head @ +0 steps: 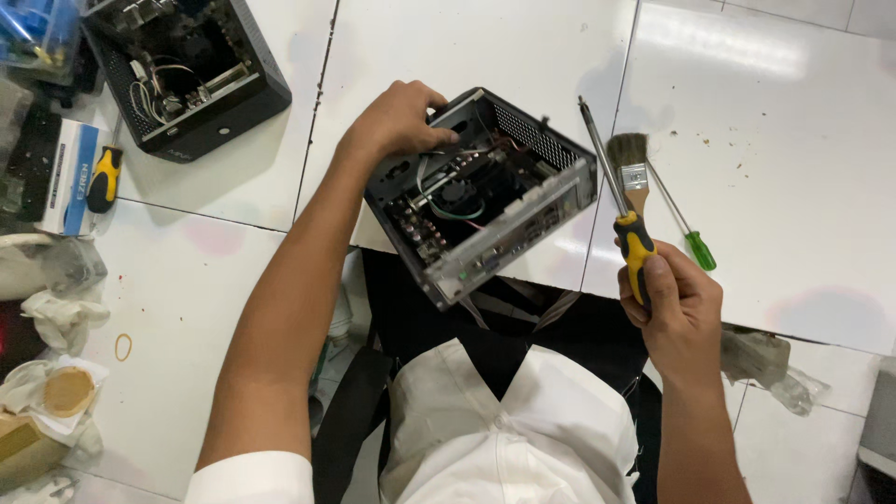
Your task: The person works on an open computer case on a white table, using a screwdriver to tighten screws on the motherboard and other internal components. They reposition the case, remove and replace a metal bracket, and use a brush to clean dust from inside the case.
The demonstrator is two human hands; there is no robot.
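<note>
Your left hand (397, 119) grips the far upper edge of the open case (481, 194), fingers curled over the rim, tilting it so the open side faces you above the near edge of the white bench (765, 112). Your right hand (677, 313) is closed round the yellow-and-black handle of a screwdriver (621, 201), shaft pointing up and away, tip just beside the case's right corner.

To do this well, keep the left grip on the metal frame only, clear of the loose wires (448, 201); brace the case against the bench edge rather than letting it hang; bring the tip in square to a screw head before turning, since a tilted case invites a slip onto the board.

Contents: the case holds a circuit board with a small fan, white and green wires, and a row of ports along its near face. A second case (187, 75), upper left, lies open with wires and parts inside.

A brush (631, 163) and a green screwdriver (686, 229) lie on the bench just behind your right hand.
</note>
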